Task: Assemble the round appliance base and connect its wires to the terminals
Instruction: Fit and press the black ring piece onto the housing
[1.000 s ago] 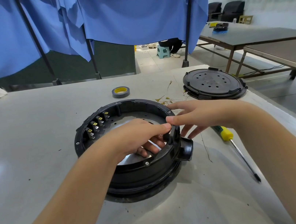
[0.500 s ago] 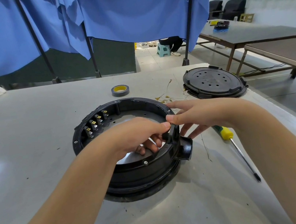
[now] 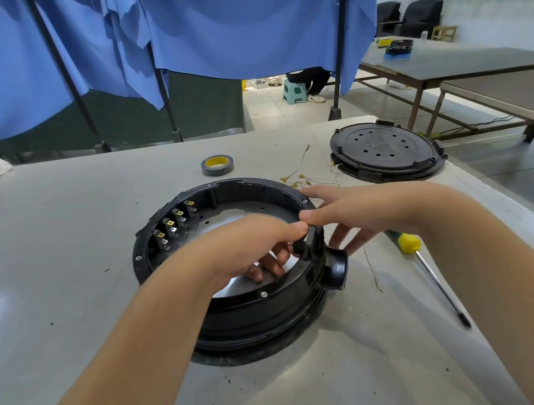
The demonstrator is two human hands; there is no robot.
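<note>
Together at the black ring — left hand curled inside, gripping its bracket; right hand pinching the same spot, beside a screwdriver.

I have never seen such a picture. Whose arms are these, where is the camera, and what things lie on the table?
There is no robot: a person wears the camera on the head, so it looks down at their own arms. On the grey table sits a round black appliance base with terminals inside. The left hand reaches inside the ring; the right hand is at its rim. Both pinch a small black part there. Nearby lie a tape roll, loose wires, a black lid and a screwdriver.
</note>
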